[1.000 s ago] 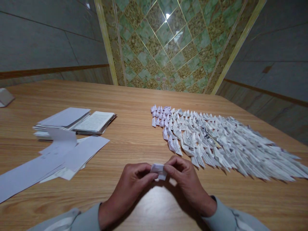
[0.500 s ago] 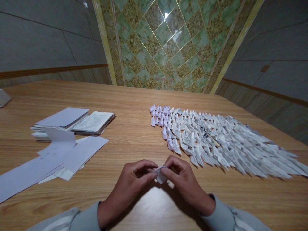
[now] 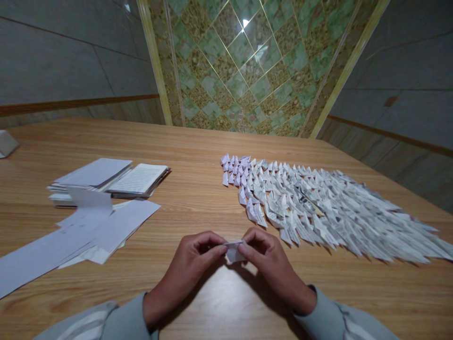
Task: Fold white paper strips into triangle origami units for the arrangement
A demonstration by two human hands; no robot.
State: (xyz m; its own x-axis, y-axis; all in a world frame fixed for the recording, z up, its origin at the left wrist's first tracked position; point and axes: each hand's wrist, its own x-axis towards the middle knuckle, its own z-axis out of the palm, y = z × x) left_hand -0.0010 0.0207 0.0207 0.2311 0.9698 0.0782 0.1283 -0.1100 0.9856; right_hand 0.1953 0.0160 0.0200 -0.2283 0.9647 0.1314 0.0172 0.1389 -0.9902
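A small folded piece of pale paper [image 3: 234, 253] is held just above the table, near its front. My left hand [image 3: 198, 259] pinches its left edge between thumb and fingers. On the opposite edge, my right hand [image 3: 267, 259] grips it the same way. Both thumbs face me, and the fingertips behind the paper are mostly hidden. Beyond my right hand stand many small folded paper boats [image 3: 283, 189], lilac ones at the left end and printed white ones spreading to the right.
Loose white sheets and strips [image 3: 88, 231] lie on the left of the wooden table [image 3: 191, 160]. Behind them are a stack of blank paper [image 3: 94, 172] and a printed stack [image 3: 141, 179]. A white box-like object [image 3: 6, 144] sits at the far left edge.
My hands have drawn slightly apart and moved up a little. The folded paper between them now looks wider and flatter; before, it was a more pointed shape.
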